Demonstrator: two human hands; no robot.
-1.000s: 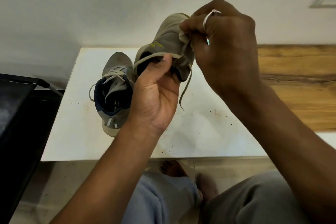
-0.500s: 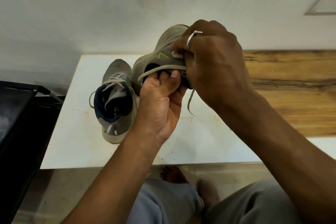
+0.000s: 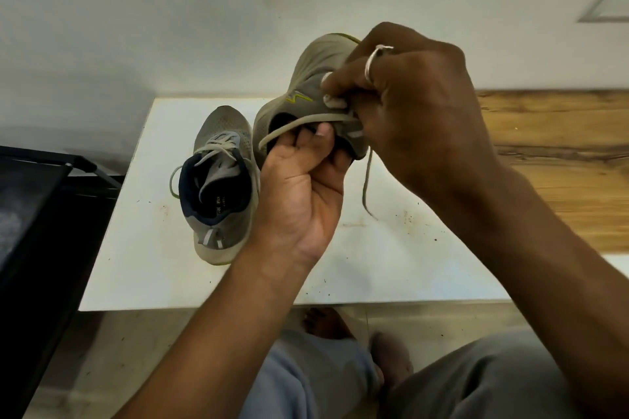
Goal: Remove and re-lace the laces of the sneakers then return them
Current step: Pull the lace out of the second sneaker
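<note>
A: Two shoes are showing here; which one is being worked on?
B: The olive-grey sneaker [image 3: 313,58] is being held up over the desk [image 3: 391,265], at twelve o'clock from the left hand [image 3: 299,190]; that hand is gripping the heel collar from below, fingertips curling over the rim of the opening.
A: And what is the right hand [image 3: 408,112] doing?
B: It is sitting at three o'clock of the shoe, fingers bunching tight and pinching the lace [image 3: 306,121] near the top eyelets; a ring [image 3: 371,61] is showing on one finger.
A: Where is that lace running?
B: One stretch is crossing the opening toward nine o'clock; a loose end [image 3: 365,187] is dangling toward six o'clock, above the desk.
A: And the second shoe?
B: The other sneaker [image 3: 218,187] is lying on the white desk at nine o'clock of the left hand, just beside it; its laces are sitting in place, and its toe is pointing toward twelve o'clock.
</note>
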